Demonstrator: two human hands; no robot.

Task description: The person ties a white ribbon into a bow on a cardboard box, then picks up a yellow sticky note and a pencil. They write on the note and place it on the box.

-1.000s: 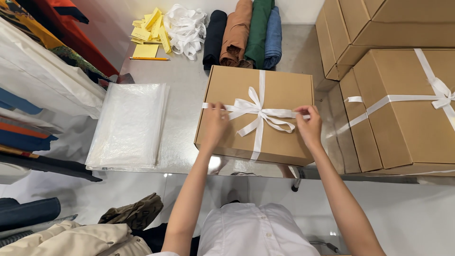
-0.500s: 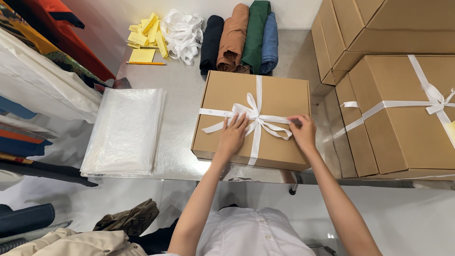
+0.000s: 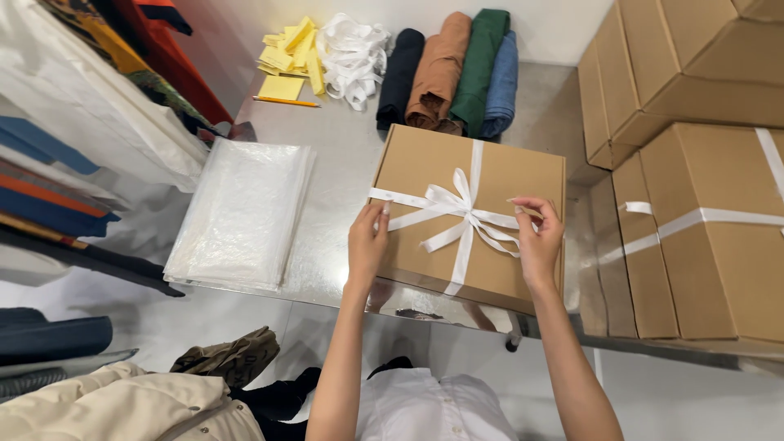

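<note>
A flat brown cardboard box point(image 3: 425, 163) lies on the shiny metal table point(image 3: 343, 175), tied crosswise with a white ribbon point(image 3: 462, 204) knotted in a bow at its middle. My left hand point(image 3: 367, 243) grips the box's left edge, fingertips on the ribbon band there. My right hand point(image 3: 537, 238) is at the box's right edge, its curled fingers pinching the end of the ribbon tails. Both forearms reach up from the bottom of the view.
A stack of clear plastic bags point(image 3: 241, 214) lies left of the box. Behind it are rolled fabrics point(image 3: 449, 69), a heap of white ribbon point(image 3: 353, 51), yellow paper slips point(image 3: 290, 57) and a pencil point(image 3: 286, 101). Ribbon-tied cardboard boxes point(image 3: 702, 237) are stacked on the right; folded textiles point(image 3: 57, 155) hang on the left.
My left hand has slid from the bow out to the box's left edge. My right hand has shifted outward to the right edge along the ribbon tails.
</note>
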